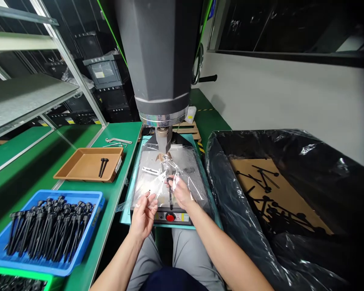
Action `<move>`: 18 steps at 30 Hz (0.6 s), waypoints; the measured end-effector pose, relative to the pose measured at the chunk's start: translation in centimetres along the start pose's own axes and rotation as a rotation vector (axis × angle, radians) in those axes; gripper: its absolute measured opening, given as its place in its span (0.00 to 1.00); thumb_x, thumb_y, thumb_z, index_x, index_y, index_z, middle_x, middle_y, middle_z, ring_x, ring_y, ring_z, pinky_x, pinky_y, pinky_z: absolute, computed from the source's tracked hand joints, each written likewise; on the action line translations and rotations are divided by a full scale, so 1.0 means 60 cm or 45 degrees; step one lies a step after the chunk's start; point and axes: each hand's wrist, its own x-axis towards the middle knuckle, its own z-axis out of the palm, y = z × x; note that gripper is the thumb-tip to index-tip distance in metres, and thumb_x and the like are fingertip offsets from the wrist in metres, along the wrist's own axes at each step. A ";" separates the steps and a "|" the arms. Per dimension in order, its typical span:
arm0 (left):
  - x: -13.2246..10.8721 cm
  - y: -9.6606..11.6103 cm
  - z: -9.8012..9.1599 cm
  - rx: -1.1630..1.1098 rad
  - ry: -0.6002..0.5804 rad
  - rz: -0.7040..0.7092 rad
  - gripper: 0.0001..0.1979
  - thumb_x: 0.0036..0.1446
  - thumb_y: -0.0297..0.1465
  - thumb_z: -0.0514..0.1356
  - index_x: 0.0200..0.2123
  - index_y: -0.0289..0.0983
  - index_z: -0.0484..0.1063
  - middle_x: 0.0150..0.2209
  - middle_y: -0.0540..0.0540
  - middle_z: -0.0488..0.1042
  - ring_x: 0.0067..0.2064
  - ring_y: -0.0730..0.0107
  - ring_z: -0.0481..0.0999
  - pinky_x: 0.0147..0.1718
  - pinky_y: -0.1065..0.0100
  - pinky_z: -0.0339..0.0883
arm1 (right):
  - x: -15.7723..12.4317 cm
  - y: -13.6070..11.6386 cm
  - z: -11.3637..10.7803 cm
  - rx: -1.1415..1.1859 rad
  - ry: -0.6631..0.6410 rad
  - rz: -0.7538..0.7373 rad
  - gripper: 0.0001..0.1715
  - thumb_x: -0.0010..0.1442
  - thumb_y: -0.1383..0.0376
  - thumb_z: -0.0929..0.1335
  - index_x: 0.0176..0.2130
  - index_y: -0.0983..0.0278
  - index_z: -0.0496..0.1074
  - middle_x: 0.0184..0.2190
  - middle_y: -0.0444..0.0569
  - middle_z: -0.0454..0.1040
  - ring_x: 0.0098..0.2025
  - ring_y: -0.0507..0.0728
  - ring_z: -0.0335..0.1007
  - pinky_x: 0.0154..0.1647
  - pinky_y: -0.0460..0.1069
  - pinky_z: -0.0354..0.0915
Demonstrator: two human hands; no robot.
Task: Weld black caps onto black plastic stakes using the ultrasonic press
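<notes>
My right hand [181, 193] is closed in a pinch on the head of a long black plastic part with a thin stem [170, 199], which hangs down above the machine's base plate. My left hand [144, 214] is curled, its thumb and index fingertips pinched together over the front left of the plate. A tiny dark piece [149, 191] shows at these fingertips; its kind is too small to make out. Beyond both hands, the machine's metal tool [163, 139] points down at a fixture [166, 161] on the plate. Clear plastic film [188, 161] lies over the plate.
At left stand a blue bin [98, 202] of black stemmed parts, a green bin [56, 279] of small black pieces, and a brown tray [85, 159] holding two parts. Wrenches [118, 140] lie behind. A red button [170, 217] faces me. At right, a lined box [221, 161] holds scattered parts.
</notes>
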 end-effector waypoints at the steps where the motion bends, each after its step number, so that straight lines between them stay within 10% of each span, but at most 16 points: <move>1: -0.004 0.003 0.001 0.003 0.000 0.014 0.14 0.52 0.28 0.68 0.44 0.35 0.75 0.39 0.42 0.80 0.35 0.68 0.81 0.32 0.72 0.77 | 0.007 -0.005 0.003 -0.089 -0.007 -0.086 0.24 0.50 0.55 0.74 0.43 0.62 0.68 0.35 0.47 0.75 0.36 0.55 0.71 0.39 0.50 0.66; 10: -0.007 0.020 0.009 -0.008 -0.014 -0.003 0.15 0.50 0.29 0.69 0.42 0.34 0.76 0.38 0.41 0.80 0.34 0.65 0.82 0.31 0.71 0.78 | 0.066 -0.070 0.018 -0.827 0.128 -0.671 0.18 0.57 0.56 0.68 0.46 0.60 0.73 0.44 0.52 0.73 0.48 0.62 0.69 0.55 0.61 0.61; 18: 0.004 0.021 0.009 -0.017 -0.060 -0.011 0.14 0.52 0.29 0.68 0.43 0.33 0.76 0.42 0.38 0.80 0.36 0.64 0.82 0.32 0.70 0.78 | 0.105 -0.083 0.040 -0.838 0.269 -0.861 0.18 0.53 0.55 0.70 0.42 0.62 0.76 0.47 0.55 0.70 0.52 0.63 0.66 0.56 0.60 0.61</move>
